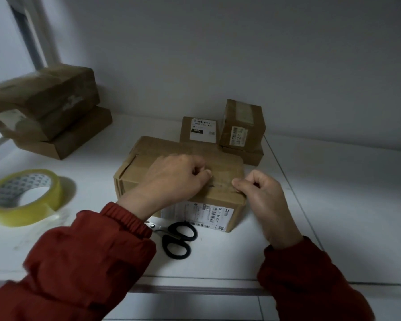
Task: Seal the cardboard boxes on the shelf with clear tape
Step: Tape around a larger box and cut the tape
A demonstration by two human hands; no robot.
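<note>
A medium cardboard box [220, 167] with a white shipping label on its front lies in the middle of the white shelf [333, 216]. My left hand [176, 179] rests on the box top with its fingers curled, thumb against the forefinger. At the box's front right corner my right hand [262, 200] presses thumb and forefinger tips onto the top edge, the other fingers curled in. I cannot make out any tape strip between my hands. The roll of clear tape [24, 196] lies on the shelf to the left, apart from both hands.
Black-handled scissors [176, 239] lie in front of the box, partly under my left sleeve. Two stacked boxes [49, 110] stand at the back left. Small boxes [241, 128] stand behind the middle one against the wall. The shelf's front edge [202, 283] is near my arms.
</note>
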